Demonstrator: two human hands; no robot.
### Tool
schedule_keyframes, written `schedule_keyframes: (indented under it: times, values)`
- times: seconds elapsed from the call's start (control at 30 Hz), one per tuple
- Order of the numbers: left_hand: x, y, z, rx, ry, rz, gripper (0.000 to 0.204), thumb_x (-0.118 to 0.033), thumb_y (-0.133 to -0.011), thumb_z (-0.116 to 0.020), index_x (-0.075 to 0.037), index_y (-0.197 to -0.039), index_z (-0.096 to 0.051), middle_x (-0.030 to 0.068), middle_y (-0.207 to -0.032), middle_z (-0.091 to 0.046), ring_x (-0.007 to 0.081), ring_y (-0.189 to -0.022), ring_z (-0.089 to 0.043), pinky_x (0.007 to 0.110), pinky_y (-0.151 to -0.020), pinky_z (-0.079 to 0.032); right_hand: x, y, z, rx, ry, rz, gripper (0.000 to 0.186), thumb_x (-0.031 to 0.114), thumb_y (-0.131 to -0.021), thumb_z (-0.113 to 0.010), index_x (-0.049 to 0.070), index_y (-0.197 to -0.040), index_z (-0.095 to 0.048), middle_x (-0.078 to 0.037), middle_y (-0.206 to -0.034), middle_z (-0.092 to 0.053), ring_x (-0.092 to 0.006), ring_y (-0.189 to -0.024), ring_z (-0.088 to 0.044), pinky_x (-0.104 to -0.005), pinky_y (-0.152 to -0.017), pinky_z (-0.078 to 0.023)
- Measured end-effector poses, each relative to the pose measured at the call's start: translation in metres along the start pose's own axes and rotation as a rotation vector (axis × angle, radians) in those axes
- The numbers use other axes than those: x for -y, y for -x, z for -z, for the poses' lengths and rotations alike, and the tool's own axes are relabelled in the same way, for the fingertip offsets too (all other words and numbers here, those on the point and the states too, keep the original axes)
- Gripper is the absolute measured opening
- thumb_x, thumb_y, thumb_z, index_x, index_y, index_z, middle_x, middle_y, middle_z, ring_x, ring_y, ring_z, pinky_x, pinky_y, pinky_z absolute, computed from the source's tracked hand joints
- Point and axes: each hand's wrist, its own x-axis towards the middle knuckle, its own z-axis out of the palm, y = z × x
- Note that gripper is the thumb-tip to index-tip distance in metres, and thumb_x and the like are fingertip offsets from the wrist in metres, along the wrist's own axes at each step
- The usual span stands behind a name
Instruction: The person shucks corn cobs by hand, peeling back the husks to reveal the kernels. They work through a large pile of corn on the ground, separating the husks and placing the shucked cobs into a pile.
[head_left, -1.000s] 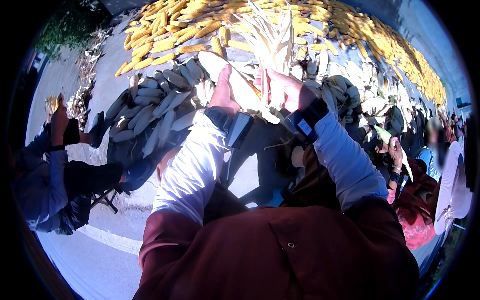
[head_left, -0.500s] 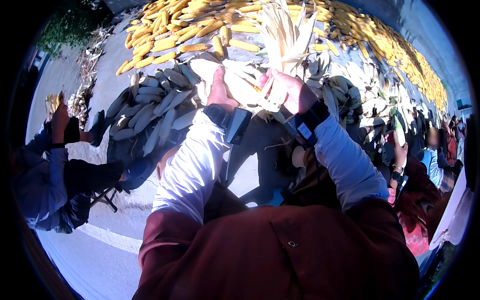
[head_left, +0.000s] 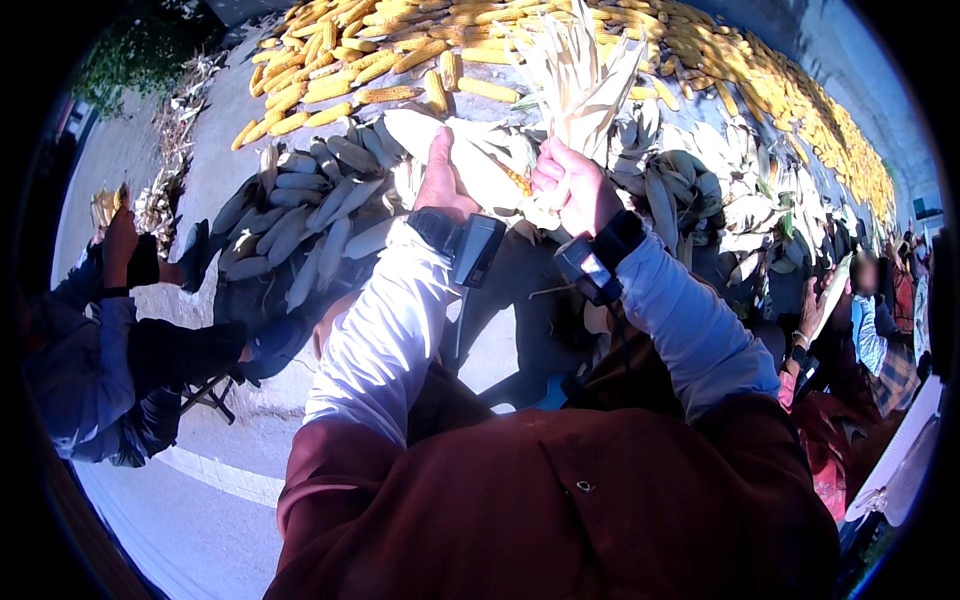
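Observation:
An ear of corn (head_left: 478,168), mostly wrapped in pale husk, lies across my two hands. My left hand (head_left: 440,185) is closed around its left part, thumb along the top. At its right end my right hand (head_left: 578,187) is a closed fist on dry husk leaves (head_left: 585,100), which fan upward above the fingers. A strip of yellow-orange kernels (head_left: 517,180) shows between the hands. Unpeeled ears (head_left: 310,205) lie heaped beside and beneath my left hand, and loose pale husks (head_left: 675,170) are piled to the right of my right hand.
Bare yellow cobs (head_left: 400,60) spread over the ground beyond my hands and off to the far right. At the left a seated person (head_left: 85,340) holds a cob. Close on my right another person's hand (head_left: 808,315) grips a husked ear. Leafy greenery (head_left: 140,50) stands far left.
Kernels show more widely on the ear as my right hand has pulled the husk leaves a little aside. My left hand stays put. The person on the right has tilted and shifted their ear rightward.

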Motion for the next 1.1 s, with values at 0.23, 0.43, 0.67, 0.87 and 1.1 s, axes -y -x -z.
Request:
schedule_keyframes:
  times: [0.23, 0.43, 0.67, 0.87, 1.1]
  values:
    - [0.003, -0.008, 0.007, 0.020, -0.027, 0.011, 0.049, -0.048, -0.088, -0.044, -0.007, -0.115, -0.050, 0.0110, -0.106, -0.060, 0.0288, -0.096, -0.057, 0.046, -0.090, -0.042, 0.005, -0.001, 0.008, 0.038, -0.051, -0.134, 0.020, 0.025, -0.094, -0.042, 0.012, -0.078, -0.042, 0.005, -0.059, -0.032, -0.0099, -0.056, -0.033, -0.0252, -0.058, -0.033]
    - [0.005, -0.010, 0.008, 0.067, -0.012, 0.010, 0.051, -0.048, -0.087, -0.048, -0.006, -0.117, -0.049, 0.0124, -0.107, -0.058, 0.0285, -0.098, -0.055, 0.046, -0.088, -0.042, 0.007, -0.005, 0.009, -0.028, -0.040, -0.144, 0.021, 0.027, -0.093, -0.045, 0.013, -0.078, -0.043, 0.005, -0.059, -0.033, -0.0099, -0.054, -0.034, -0.0253, -0.056, -0.034]
    - [0.017, -0.018, 0.014, 0.058, -0.066, -0.039, 0.046, -0.031, -0.084, -0.062, -0.004, -0.118, -0.047, 0.0086, -0.121, -0.051, 0.0211, -0.110, -0.049, 0.036, -0.096, -0.037, 0.014, -0.012, 0.015, -0.036, 0.071, -0.263, 0.016, 0.024, -0.090, -0.052, 0.013, -0.080, -0.045, 0.005, -0.059, -0.035, -0.0089, -0.052, -0.035, -0.0248, -0.055, -0.037]
    - [0.027, -0.005, 0.003, 0.128, -0.123, -0.016, 0.042, -0.021, -0.084, -0.063, -0.004, -0.118, -0.046, 0.0061, -0.116, -0.052, 0.0175, -0.110, -0.046, 0.032, -0.095, -0.035, 0.021, -0.005, 0.014, -0.082, 0.016, -0.143, 0.013, 0.022, -0.091, -0.048, 0.008, -0.090, -0.049, 0.004, -0.063, -0.037, -0.0102, -0.058, -0.039, -0.0266, -0.058, -0.039]
    - [0.034, 0.010, -0.008, 0.213, -0.260, -0.117, 0.048, -0.008, -0.079, -0.066, -0.003, -0.120, -0.041, 0.0084, -0.108, -0.054, 0.0190, -0.103, -0.051, 0.031, -0.091, -0.040, 0.031, -0.009, 0.015, -0.176, 0.177, -0.006, 0.022, 0.024, -0.090, -0.050, 0.004, -0.099, -0.051, -0.003, -0.082, -0.052, -0.0131, -0.073, -0.050, -0.0281, -0.067, -0.044]
